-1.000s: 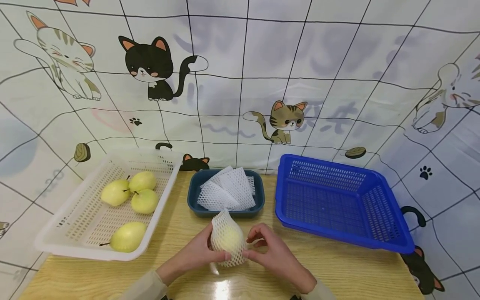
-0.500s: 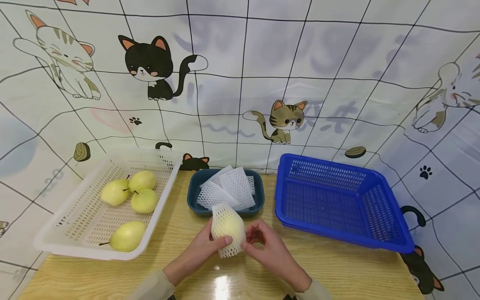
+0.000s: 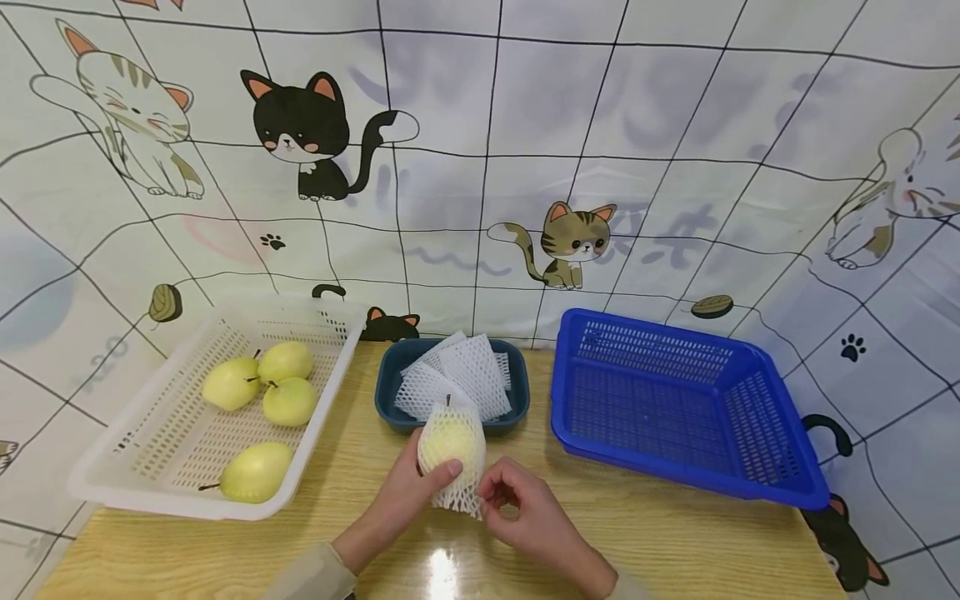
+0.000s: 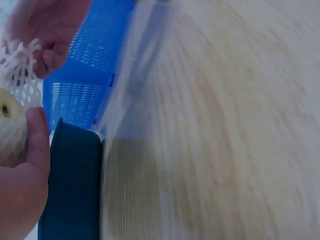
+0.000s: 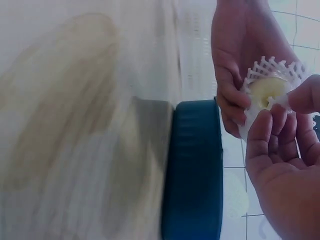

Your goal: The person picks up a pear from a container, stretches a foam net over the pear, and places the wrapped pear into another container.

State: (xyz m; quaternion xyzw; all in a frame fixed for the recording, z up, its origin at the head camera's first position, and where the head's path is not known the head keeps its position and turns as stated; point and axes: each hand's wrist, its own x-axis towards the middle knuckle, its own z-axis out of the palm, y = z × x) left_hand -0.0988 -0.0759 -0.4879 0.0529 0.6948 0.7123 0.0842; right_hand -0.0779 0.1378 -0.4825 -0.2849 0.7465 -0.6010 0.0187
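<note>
A yellow-green pear sits inside a white foam net sleeve, its stem poking out of the top. My left hand grips the sleeved pear from the left, thumb across its front. With thumb and fingers my right hand pinches the loose lower edge of the net. In the right wrist view the pear's bottom shows through the net's open end, and the right fingertips are at that edge. The left wrist view also shows the pear's base inside the flared net.
A white basket at left holds several pears. Behind the hands stands a dark teal box with several flat foam nets. A blue basket is at right, all on a wooden table before a cat-print backdrop.
The sleeved pear has risen and tilted, and its stem now shows above the net. The right hand first moved up, then down a little with the net's lower edge.
</note>
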